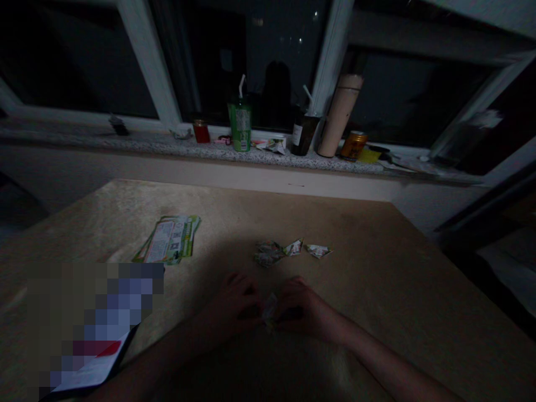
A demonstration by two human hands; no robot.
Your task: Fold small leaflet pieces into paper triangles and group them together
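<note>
My left hand and my right hand are close together low over the table. Between their fingertips is a small, crumpled piece of printed paper or wrapper, pinched from both sides. Dim light hides its exact kind and fold. Just beyond the hands lie several small folded pieces with the same green and white print: a bunched group, one piece beside it and another to the right. A stack of flat green and white printed packets rests to the left.
A partly blurred phone or tablet lies at the table's left front. On the granite windowsill stand a green cup with a straw, a dark cup, a tall pinkish tumbler, an orange can and a red jar.
</note>
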